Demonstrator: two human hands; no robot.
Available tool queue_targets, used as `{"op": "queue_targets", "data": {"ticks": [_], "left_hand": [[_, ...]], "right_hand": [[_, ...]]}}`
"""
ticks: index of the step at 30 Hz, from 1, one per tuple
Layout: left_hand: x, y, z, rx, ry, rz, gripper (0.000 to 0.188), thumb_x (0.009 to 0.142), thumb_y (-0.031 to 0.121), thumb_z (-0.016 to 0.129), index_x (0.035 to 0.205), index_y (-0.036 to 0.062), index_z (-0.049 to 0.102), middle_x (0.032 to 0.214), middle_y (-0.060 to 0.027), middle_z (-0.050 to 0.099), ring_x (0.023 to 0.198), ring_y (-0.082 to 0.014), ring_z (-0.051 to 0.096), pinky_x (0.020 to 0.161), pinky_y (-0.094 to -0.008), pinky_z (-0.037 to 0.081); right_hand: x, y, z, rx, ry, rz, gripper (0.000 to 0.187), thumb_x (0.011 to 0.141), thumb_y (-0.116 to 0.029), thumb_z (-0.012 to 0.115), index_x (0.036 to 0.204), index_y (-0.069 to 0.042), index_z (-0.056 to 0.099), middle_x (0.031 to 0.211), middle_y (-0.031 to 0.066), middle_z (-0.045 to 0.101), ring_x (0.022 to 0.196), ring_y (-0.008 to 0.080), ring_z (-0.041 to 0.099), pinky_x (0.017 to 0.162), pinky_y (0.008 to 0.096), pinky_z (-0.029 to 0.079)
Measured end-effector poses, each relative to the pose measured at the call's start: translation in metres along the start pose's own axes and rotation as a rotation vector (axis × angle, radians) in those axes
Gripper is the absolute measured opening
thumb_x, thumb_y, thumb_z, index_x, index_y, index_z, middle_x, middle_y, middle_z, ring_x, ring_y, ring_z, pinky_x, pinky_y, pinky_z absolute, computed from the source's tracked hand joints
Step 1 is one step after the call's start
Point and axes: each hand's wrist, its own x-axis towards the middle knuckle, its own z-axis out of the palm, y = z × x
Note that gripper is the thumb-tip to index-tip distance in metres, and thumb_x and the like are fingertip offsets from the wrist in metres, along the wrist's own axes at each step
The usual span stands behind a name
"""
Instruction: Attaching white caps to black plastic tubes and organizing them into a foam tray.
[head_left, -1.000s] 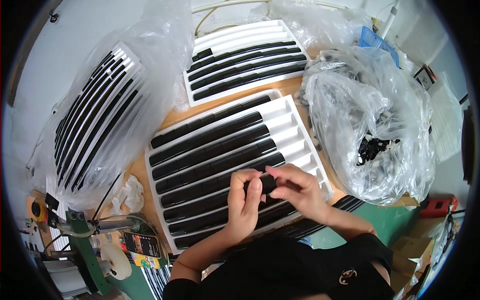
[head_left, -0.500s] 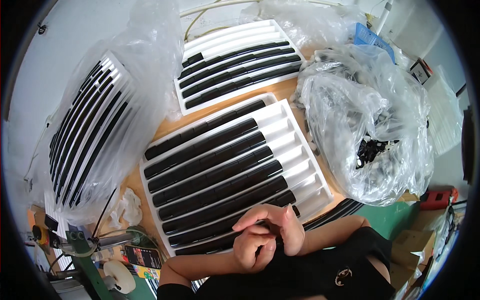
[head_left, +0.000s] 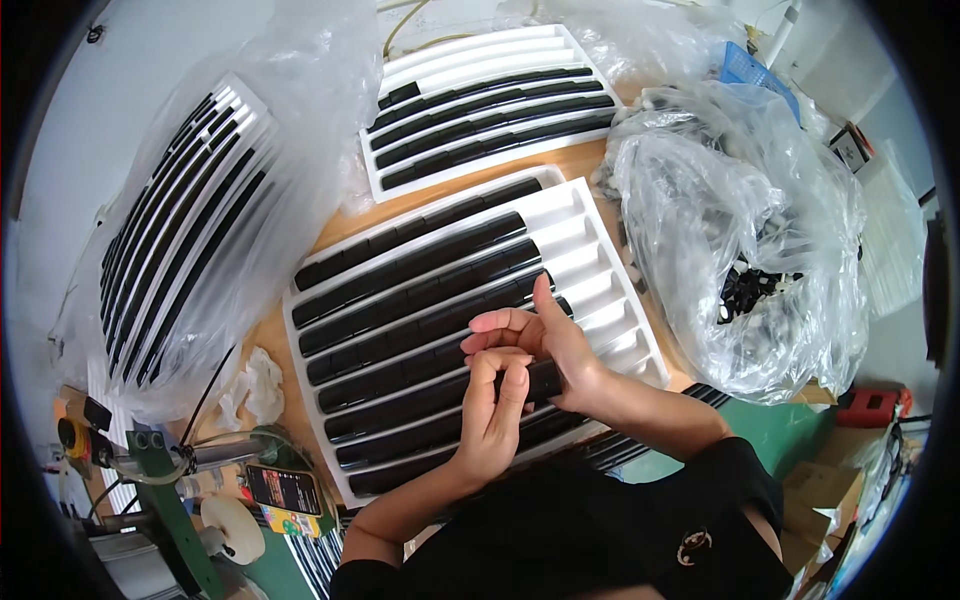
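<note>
both hands grasp one small black plastic block [head_left: 545,380] just above the white ribbed plastic tray [head_left: 610,290]: left hand [head_left: 495,420] pinching, right hand [head_left: 550,345] cradling. best kept level and aligned with a groove.

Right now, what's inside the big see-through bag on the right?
The clear plastic bag holds a heap of small black parts. The crinkled plastic blurs them, so their exact shape and what lies beneath stays hidden.

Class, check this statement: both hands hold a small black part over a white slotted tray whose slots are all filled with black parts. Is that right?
Not quite. The head view shows the left hand and right hand on the small black part over the white slotted tray, but the slots at its right end are empty.
</note>
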Motion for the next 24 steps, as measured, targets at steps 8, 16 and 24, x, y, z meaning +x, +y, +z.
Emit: {"op": "queue_targets", "data": {"ticks": [8, 16, 24], "left_hand": [[-0.008, -0.005, 0.004, 0.112, 0.022, 0.184, 0.015, 0.095, 0.014, 0.044, 0.103, 0.0018, 0.044, 0.101, -0.0083, 0.048, 0.079, -0.0089, 0.046, 0.066, -0.0218, 0.043], [-0.004, -0.01, -0.012, -0.102, 0.215, 0.066, 0.02, 0.097, 0.023, 0.04, 0.106, 0.005, 0.043, 0.093, -0.0051, 0.049, 0.068, -0.0068, 0.047, 0.061, -0.0207, 0.042], [0.011, -0.02, -0.054, -0.224, 0.289, 0.041, 0.028, 0.094, 0.014, 0.045, 0.118, 0.0001, 0.04, 0.106, -0.0107, 0.052, 0.087, -0.0154, 0.057, 0.074, -0.0263, 0.049]], "right_hand": [[-0.014, 0.014, 0.007, -0.196, 0.066, -0.215, 0.077, 0.089, -0.062, 0.011, 0.104, -0.002, 0.056, 0.098, 0.0143, 0.06, 0.093, 0.0218, 0.056, 0.089, 0.0335, 0.042], [-0.038, 0.022, -0.012, -0.568, 0.024, -0.469, 0.031, 0.085, -0.001, 0.058, 0.115, -0.003, 0.048, 0.098, 0.0029, 0.055, 0.094, 0.009, 0.053, 0.081, 0.023, 0.045], [0.029, -0.007, -0.009, -0.783, -0.206, -0.392, 0.015, 0.087, -0.005, 0.057, 0.102, -0.003, 0.055, 0.095, 0.002, 0.057, 0.085, 0.0082, 0.057, 0.073, 0.0237, 0.05]]}}
